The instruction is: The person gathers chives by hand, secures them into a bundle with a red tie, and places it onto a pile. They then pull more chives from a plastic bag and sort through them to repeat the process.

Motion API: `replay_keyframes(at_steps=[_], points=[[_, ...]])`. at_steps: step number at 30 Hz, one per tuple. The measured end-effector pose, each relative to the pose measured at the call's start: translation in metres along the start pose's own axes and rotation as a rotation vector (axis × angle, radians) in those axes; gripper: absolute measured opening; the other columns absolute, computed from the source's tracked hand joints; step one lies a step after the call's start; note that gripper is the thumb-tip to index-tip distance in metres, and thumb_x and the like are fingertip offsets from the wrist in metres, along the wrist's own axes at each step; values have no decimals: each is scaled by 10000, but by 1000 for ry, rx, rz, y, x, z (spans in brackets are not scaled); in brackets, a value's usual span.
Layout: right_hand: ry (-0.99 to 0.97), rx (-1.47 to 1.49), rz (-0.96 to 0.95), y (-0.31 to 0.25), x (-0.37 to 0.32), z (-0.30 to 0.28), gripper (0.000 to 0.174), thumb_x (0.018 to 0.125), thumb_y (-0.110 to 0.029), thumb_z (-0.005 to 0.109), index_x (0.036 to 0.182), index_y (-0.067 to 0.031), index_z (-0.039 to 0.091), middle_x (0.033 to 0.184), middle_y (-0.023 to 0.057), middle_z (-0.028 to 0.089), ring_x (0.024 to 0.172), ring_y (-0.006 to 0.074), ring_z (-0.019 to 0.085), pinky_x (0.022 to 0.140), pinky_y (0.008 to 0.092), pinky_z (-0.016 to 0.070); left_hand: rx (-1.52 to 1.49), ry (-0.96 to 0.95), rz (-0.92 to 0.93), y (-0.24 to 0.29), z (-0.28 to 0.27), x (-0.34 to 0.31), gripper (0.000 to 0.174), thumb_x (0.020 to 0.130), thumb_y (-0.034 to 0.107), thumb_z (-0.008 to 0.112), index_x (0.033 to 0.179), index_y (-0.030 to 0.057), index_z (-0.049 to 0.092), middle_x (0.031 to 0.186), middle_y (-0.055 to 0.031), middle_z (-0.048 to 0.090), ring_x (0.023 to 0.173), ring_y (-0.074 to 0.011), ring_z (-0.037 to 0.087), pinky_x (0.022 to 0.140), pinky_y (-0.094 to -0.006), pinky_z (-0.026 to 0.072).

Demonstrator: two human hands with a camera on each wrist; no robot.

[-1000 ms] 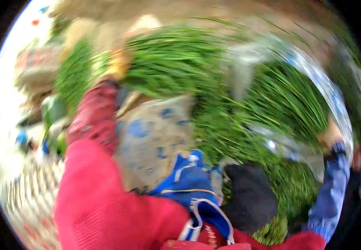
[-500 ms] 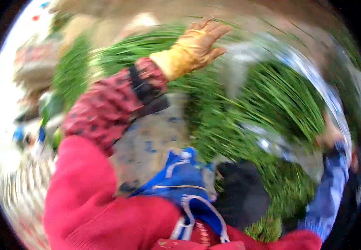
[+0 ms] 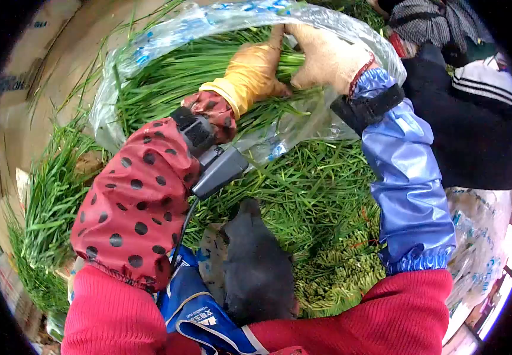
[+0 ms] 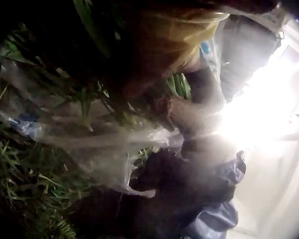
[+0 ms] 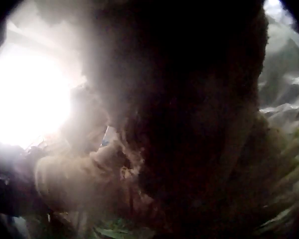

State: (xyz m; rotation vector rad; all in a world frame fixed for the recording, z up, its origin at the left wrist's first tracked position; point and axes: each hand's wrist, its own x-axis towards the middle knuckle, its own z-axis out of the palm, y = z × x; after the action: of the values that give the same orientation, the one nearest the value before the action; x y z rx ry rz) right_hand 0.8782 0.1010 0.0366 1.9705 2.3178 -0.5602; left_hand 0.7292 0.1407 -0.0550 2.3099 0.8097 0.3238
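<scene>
A bunch of long, thin chive-like greens (image 3: pixel 179 71) lies inside a clear plastic bag (image 3: pixel 103 121) with blue print. My left hand (image 3: pixel 256 71), in a yellow-orange glove, rests on the bunch near its right end, thumb and fingers spread apart. Facing it, my right hand (image 3: pixel 330 56) in a pale knit glove lies at that same end, inside the bag's mouth, with thumb and fingers also spread. The gloves nearly meet at the fingertips. Both wrist views are dark and glare-struck; in the left one the bag's film (image 4: pixel 104 144) shows beneath the hands.
More loose greens (image 3: pixel 315 177) spread below the bag, with pale cut ends (image 3: pixel 333 278) toward my body. Another heap of greens (image 3: pixel 55 207) stands at left beside brown cardboard (image 3: pixel 13 71). Dark clothing (image 3: pixel 469 130) and crumpled plastic (image 3: pixel 475 236) lie at right.
My left hand has left the greens at the left and crossed over to the bagged bunch, beside my right hand. The head view has turned right, bringing the bag toward the middle.
</scene>
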Motion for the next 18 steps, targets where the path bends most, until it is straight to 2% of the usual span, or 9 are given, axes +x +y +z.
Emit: replay_keyframes(at_steps=[1, 3, 4, 7, 9, 12, 13, 15, 18], points=[[-14, 98, 51, 8, -1, 5, 782, 567, -171, 781, 1273, -15, 482, 1169, 201, 604, 1070, 359, 598, 918, 382, 491, -38, -24, -41, -2, 5, 6, 1143, 550, 347, 858, 1446, 4, 236, 1071, -244, 631, 1021, -404, 596, 880, -427, 486], [271, 10, -223, 23, -8, 13, 891, 567, -187, 790, 1362, -31, 419, 1201, 215, 590, 1082, 329, 600, 912, 368, 494, -58, -43, 92, -6, 4, 10, 954, 530, 296, 849, 1364, 50, 454, 1024, -208, 668, 1007, -377, 620, 900, -417, 484], [226, 81, -127, 30, -11, 16, 930, 574, -179, 794, 1395, -40, 380, 1225, 218, 579, 1091, 316, 597, 910, 354, 492, -129, 21, 155, -19, 15, 12, 833, 516, 305, 858, 1270, 79, 585, 1064, -190, 664, 1025, -377, 614, 902, -416, 484], [18, 432, 151, 50, -26, 13, 1068, 622, -93, 792, 1508, -73, 195, 1345, 216, 509, 1134, 287, 572, 908, 308, 479, -437, -86, -74, -21, -6, 9, 861, 550, 276, 904, 1292, 16, 553, 1134, -138, 666, 1030, -230, 635, 927, -326, 482], [49, 635, 151, 60, -34, 13, 1059, 624, -21, 775, 1511, -83, 198, 1368, 180, 494, 1160, 290, 543, 934, 316, 463, -976, -116, -88, -39, -7, 10, 784, 603, 156, 896, 1290, 6, 550, 1130, -56, 660, 1001, -148, 608, 924, -301, 481], [111, 758, -23, 63, -31, 25, 1013, 626, -136, 792, 1474, -10, 254, 1354, 199, 501, 1214, 268, 509, 1003, 329, 424, -1020, -134, -54, -41, -31, 11, 714, 612, 108, 886, 1250, 15, 579, 1136, -41, 656, 1011, -138, 598, 936, -286, 465], [79, 759, 17, 50, -35, 22, 989, 626, -36, 775, 1476, -29, 270, 1356, 161, 500, 1232, 250, 485, 1014, 322, 416, -976, -143, -40, -45, -32, 14, 726, 614, 113, 887, 1260, 16, 570, 1136, -40, 656, 1017, -139, 596, 942, -285, 460], [343, 735, 31, 34, -27, 44, 848, 635, -104, 808, 1384, -18, 421, 1283, 127, 561, 1173, 190, 529, 1010, 299, 424, -892, -166, -22, -42, -34, 13, 749, 617, 122, 888, 1279, 19, 553, 1136, -37, 655, 1028, -139, 592, 953, -281, 449], [332, 759, 78, 16, -19, 44, 776, 612, -55, 819, 1324, -45, 510, 1184, 95, 627, 1082, 157, 586, 962, 278, 459, -688, -237, -51, -43, -28, 14, 937, 570, 215, 928, 1356, 5, 463, 1227, -85, 608, 1114, -183, 561, 984, -315, 436]])
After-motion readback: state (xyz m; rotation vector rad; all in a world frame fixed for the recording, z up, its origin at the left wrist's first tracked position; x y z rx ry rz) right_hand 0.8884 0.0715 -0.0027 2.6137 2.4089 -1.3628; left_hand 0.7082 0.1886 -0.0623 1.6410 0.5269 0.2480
